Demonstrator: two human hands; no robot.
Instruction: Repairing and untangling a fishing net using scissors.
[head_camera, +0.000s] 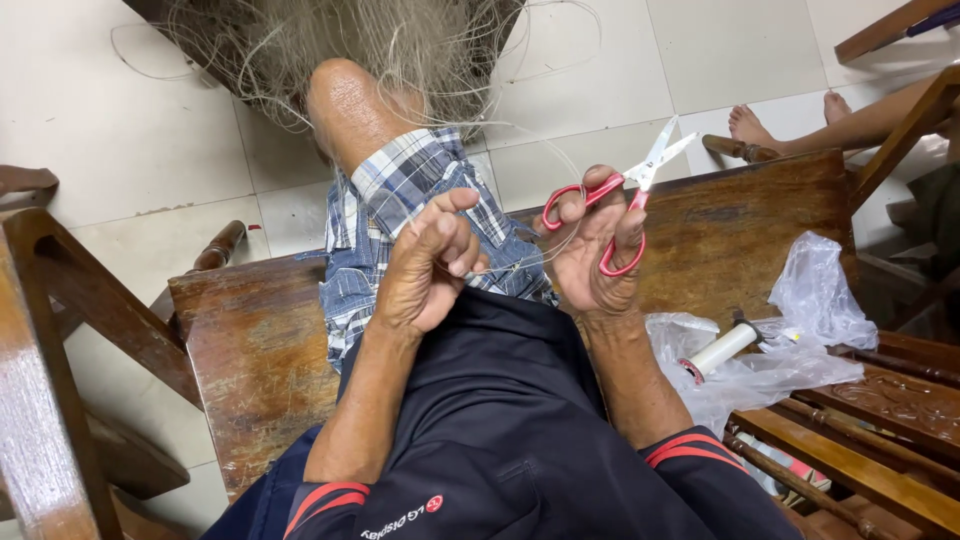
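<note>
My right hand (592, 250) grips small red-handled scissors (628, 190), blades open and pointing up to the right. My left hand (428, 262) is curled shut, pinching thin clear fishing line (520, 258) that runs between both hands. A tangled pale fishing net (350, 45) drapes over my raised knee (345, 105), above my checked shorts (400, 200).
I sit on a worn wooden bench (255, 340). A white spool (722, 348) lies on a clear plastic bag (800, 320) to the right. Wooden chair frames stand at left (40, 360) and right (880, 420). Another person's feet (755, 125) rest on the tiled floor.
</note>
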